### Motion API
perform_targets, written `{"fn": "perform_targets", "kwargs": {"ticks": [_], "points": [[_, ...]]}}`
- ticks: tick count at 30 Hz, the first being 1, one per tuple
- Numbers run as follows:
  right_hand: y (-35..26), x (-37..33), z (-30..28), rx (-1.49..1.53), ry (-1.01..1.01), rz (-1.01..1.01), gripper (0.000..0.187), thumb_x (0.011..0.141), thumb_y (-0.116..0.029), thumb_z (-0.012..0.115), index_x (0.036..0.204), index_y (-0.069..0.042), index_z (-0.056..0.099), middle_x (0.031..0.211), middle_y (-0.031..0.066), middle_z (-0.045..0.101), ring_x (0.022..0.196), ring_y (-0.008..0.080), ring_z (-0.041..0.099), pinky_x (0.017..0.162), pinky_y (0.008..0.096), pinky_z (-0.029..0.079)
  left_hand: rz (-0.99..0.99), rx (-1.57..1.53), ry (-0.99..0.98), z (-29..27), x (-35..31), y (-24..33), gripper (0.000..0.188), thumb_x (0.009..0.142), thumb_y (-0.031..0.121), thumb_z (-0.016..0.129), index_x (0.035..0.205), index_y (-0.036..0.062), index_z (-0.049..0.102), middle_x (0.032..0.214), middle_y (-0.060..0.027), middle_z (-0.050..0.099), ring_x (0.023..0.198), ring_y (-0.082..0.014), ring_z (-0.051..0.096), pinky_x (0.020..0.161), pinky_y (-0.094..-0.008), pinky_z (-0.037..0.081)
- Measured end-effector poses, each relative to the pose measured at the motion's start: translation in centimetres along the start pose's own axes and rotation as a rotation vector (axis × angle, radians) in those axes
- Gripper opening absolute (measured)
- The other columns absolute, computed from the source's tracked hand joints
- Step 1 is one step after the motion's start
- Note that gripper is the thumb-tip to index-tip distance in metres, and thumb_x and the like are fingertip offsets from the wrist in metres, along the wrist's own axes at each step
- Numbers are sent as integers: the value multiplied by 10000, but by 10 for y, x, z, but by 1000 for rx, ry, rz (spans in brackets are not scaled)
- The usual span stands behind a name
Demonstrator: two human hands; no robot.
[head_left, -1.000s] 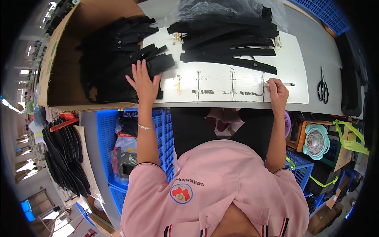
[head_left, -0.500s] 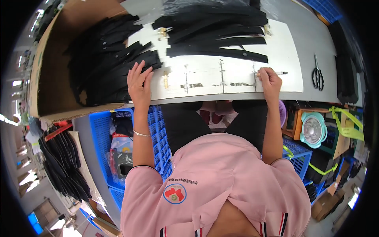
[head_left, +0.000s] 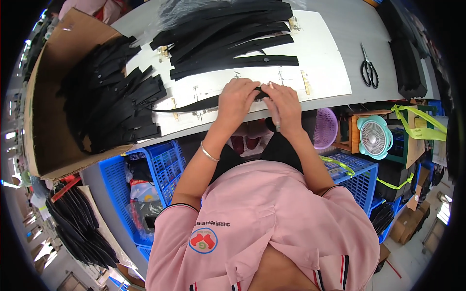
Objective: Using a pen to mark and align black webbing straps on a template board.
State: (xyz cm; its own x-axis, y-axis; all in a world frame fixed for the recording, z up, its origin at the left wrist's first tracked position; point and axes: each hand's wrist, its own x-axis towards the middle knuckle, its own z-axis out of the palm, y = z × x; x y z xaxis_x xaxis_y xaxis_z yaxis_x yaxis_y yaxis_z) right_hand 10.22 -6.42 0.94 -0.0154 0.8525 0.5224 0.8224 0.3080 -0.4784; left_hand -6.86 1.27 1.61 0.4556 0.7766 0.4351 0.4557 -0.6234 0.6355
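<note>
A narrow black fabric strip (head_left: 201, 104) runs across the lower part of a marked white board (head_left: 323, 63). My left hand (head_left: 233, 101) is closed on the strip near its right end. Close beside it, my right hand (head_left: 286, 107) pinches the end of the same strip. A slim pen (head_left: 277, 125) sticks out below my right hand, tucked against the palm. Beyond my hands, a stack of black strips (head_left: 228, 41) lies on the board. Another heap of black strips (head_left: 114, 92) spills from a cardboard box (head_left: 46, 116) on the left.
Black-handled scissors (head_left: 369, 73) lie on the grey table (head_left: 335, 29) at the right, near a dark block-shaped bundle (head_left: 407, 68). Below the table edge are a purple basket (head_left: 325, 128), a small teal fan (head_left: 374, 137) and blue crates (head_left: 114, 194).
My left hand has moved right from the heap, and a black strip now lies across the board. My right hand has moved left to its end, with the pen now pointing down.
</note>
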Motion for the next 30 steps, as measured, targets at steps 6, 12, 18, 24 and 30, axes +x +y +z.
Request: {"fn": "perform_targets", "kwargs": {"ticks": [6,12,18,24,30], "points": [[32,-18,-20,-243,-90,32,477,924,-138,723,1383,-105,599,1433,55,631,1390,264,535,1218,507,278,3,137,1,-1,-27,-3,330,940,112,685,1267,82,713,1363,-100,661,1334,-326,548,1164,-492,356],[65,-22,-46,-283,-102,48,430,957,-160,693,1370,-84,601,1455,56,618,1420,264,500,1232,484,255,-92,308,14,-31,-62,-5,413,945,166,693,1331,26,652,1422,-117,613,1403,-332,492,1217,-620,185],[68,-22,-43,-296,-84,28,359,1006,-181,632,1349,-76,614,1442,57,629,1422,262,500,1232,456,285,-325,431,103,-65,-95,-23,624,951,301,711,1474,22,516,1544,-142,504,1489,-333,396,1203,-676,39],[60,-17,-45,-299,-89,69,350,1026,-177,599,1365,-92,615,1424,57,639,1419,272,505,1233,461,283,-365,460,105,-74,-111,-28,650,954,344,710,1487,31,510,1547,-139,502,1496,-323,386,1211,-654,49],[-10,22,-25,125,-85,229,248,1039,-112,544,1257,-66,652,1284,89,699,1199,283,625,1195,462,310,-331,473,155,-72,-113,-31,656,930,339,732,1479,42,528,1534,-133,515,1478,-311,411,1220,-628,80]]}}
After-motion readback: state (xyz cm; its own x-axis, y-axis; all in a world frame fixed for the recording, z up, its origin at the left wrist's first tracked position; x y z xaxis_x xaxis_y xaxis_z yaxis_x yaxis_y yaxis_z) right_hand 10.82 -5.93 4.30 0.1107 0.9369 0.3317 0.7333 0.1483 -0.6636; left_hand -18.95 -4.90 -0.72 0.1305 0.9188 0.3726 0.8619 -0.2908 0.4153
